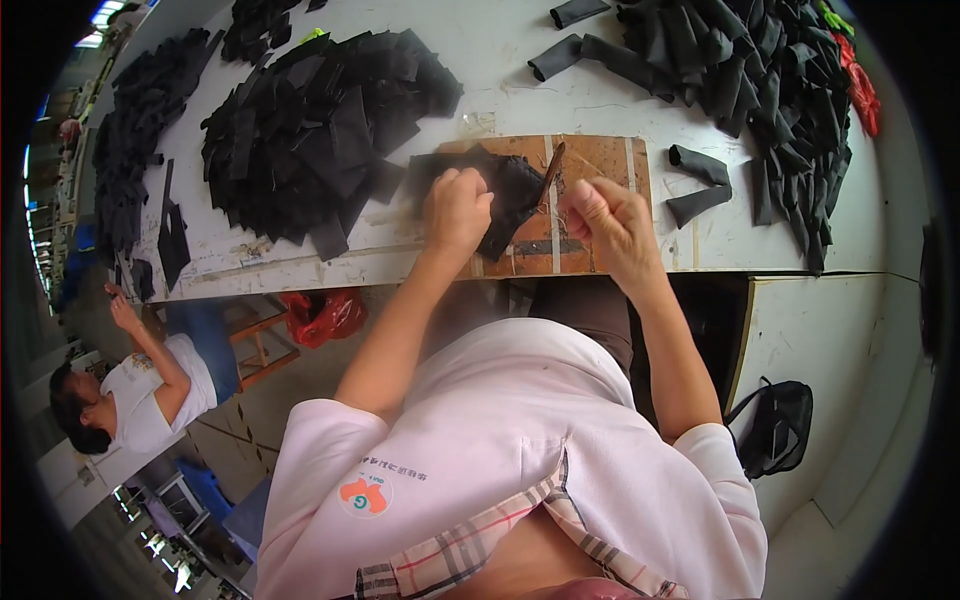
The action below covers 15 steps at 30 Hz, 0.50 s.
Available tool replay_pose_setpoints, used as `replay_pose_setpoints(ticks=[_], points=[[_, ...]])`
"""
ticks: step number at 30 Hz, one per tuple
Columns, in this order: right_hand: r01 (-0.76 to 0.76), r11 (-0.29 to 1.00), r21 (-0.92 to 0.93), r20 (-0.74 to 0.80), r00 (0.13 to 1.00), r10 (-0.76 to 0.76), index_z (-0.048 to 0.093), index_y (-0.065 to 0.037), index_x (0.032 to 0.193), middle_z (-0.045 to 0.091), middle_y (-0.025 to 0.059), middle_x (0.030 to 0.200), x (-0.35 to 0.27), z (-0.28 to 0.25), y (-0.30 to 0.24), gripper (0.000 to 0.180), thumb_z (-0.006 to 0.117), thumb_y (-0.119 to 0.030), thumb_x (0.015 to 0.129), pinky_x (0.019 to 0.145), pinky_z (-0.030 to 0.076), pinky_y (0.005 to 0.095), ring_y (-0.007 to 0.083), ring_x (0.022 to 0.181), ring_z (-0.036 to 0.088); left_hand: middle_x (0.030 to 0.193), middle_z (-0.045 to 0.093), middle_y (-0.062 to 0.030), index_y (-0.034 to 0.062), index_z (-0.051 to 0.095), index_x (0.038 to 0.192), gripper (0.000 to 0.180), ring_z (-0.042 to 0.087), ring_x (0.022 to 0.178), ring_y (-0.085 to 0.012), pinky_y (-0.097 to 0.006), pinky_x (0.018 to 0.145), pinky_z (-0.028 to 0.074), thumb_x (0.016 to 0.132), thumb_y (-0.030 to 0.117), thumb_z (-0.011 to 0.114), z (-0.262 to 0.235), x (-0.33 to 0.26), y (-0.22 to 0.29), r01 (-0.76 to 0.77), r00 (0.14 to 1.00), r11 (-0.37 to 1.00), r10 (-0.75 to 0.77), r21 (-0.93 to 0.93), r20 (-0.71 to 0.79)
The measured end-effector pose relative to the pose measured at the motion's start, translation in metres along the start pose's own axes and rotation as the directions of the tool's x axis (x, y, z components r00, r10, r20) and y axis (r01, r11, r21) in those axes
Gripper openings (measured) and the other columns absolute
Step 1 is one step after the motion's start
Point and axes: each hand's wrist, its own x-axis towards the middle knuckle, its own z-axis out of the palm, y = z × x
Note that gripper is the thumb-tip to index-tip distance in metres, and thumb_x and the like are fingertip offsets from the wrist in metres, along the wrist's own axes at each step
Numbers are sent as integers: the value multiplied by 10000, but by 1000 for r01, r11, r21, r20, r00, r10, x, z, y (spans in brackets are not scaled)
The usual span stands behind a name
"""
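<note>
A black cloth piece (pixel 513 215) was positioned on the brown board (pixel 622 160), near the front edge of the white table (pixel 500 85). The left hand (pixel 458 208) was folded closed on the cloth. The right hand (pixel 612 222) was held curled beside it, thumb uppermost; its fingertips were blurred, and whether anything was gripped could not be told. A thin brown stick (pixel 553 172) was seen upright between the hands. A large pile of black pieces (pixel 310 135) was stacked at left; black tubes (pixel 720 70) were heaped at right.

A red plastic bag (pixel 326 318) was placed below the table edge and a black bag (pixel 778 428) was located at right; their contents were hidden.
</note>
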Motion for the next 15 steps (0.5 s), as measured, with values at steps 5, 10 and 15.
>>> replay_pose_setpoints(ticks=[5,10,15], points=[[-253,968,2,157,956,249,569,3,826,533,4,677,-20,23,19,381,512,-373,859,579,426,197,72,627,496,640,569,9,-6,576,728,89,475,568,-16,-174,506,375,741,56,640,-35,-1,3,21,1000,817,-28,-576,-2],[-499,660,562,448,854,264,451,14,1044,537,20,778,-10,50,19,486,639,-345,775,650,445,243,87,710,522,667,566,24,18,590,750,61,481,592,-13,-140,563,384,737,43,645,-82,-11,32,169,963,612,63,-772,260],[-443,609,658,375,894,246,522,-27,913,560,16,742,-8,69,16,259,655,-201,774,574,467,225,90,634,546,715,591,7,20,603,775,80,522,647,-36,-159,614,409,729,57,657,-96,-23,25,248,944,460,83,-853,319]])
